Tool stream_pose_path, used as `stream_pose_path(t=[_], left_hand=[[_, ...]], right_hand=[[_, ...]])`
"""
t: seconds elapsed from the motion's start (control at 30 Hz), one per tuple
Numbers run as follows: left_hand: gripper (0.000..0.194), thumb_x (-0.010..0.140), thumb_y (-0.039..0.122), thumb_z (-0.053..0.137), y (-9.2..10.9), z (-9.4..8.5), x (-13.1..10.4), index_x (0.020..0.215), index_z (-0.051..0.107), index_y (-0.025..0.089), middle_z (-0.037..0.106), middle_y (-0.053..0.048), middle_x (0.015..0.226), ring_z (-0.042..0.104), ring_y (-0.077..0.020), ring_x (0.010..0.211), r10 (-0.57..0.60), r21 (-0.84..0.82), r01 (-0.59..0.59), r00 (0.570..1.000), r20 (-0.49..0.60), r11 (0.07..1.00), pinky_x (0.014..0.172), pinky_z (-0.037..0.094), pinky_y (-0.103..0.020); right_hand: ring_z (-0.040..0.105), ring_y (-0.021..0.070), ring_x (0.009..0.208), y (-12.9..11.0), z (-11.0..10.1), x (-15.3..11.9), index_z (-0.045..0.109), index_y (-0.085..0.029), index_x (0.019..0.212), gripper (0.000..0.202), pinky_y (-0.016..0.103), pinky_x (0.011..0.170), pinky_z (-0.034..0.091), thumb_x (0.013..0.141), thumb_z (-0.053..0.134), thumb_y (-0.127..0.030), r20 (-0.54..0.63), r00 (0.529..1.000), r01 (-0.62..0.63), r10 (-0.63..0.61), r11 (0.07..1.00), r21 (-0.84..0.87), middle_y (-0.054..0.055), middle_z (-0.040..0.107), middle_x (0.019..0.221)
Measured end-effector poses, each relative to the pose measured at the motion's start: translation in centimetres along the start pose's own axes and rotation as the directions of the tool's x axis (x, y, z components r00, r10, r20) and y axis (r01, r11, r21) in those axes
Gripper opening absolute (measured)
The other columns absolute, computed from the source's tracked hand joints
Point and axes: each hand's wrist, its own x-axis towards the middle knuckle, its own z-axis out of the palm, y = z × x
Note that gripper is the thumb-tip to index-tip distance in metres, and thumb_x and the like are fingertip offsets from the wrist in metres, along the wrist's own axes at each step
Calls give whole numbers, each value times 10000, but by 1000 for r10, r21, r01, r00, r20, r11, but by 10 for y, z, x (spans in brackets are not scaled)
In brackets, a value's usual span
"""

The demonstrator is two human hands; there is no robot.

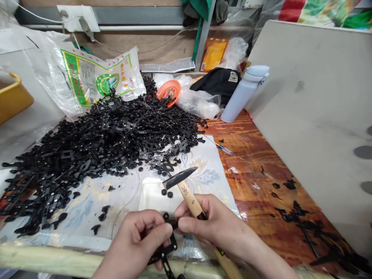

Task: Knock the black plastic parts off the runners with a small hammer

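Note:
Near the table's front edge, my left hand [139,236] pinches a black plastic folding linkage [173,241], whose lower arms hang below the fingers. My right hand [206,221] grips a hammer [188,195] with a wooden handle across the palm, its dark head pointing up and away. The right thumb and fingertip also meet at the upper end of the linkage, beside the left thumb. Just beyond the hands lies a pale block [149,193], with small black round caps [170,195] on it. Part of the linkage is hidden behind the left fingers.
A big heap of black plastic linkages [116,131] covers the left and back. A screwdriver [225,149] lies to the right. Behind stand a lavender bottle [242,95] and an orange dish [169,93]. More black parts [302,221] lie at right, beside a grey panel [314,89].

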Motion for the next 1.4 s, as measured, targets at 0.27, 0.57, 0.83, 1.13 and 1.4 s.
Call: stream_pose_path(t=[0.27,0.57,0.83,1.13,1.4], left_hand=[[372,707,515,654,-17,9,21,613,473,203,400,98,295,356,-47,234,-56,-95,34,970,-238,995,278,165,-108],[375,712,503,653,-12,17,28,604,448,209,451,82,301,361,-55,217,-27,-64,10,967,-253,998,233,217,-106],[364,715,475,659,-10,20,32,598,441,209,438,86,297,379,-61,219,-28,-57,16,975,-218,998,224,229,-103],[352,731,502,641,-12,18,33,643,495,194,508,30,284,331,-58,216,-63,-57,54,983,-175,997,236,231,-114],[347,734,488,641,-11,21,31,640,475,198,498,43,283,332,-50,211,-66,-63,56,982,-177,996,235,233,-108]], right_hand=[[596,182,691,32,-21,-18,528,-230,1037,250,289,602,432,965,318,-344,-251,885,88,-392,671,-736,35,616,789],[673,218,686,36,-8,-20,514,-195,1071,286,310,571,478,950,257,-228,-149,919,77,-366,536,-841,72,659,784],[663,220,644,34,-8,-19,512,-190,1034,261,297,525,431,926,274,-207,-166,921,53,-351,538,-841,76,655,764],[653,232,715,29,-8,-19,520,-183,1014,263,321,592,441,932,272,-213,-179,946,22,-271,604,-797,90,645,808],[654,221,679,29,-6,-20,520,-187,1003,251,296,559,412,923,282,-176,-183,936,20,-300,566,-824,75,652,779]])
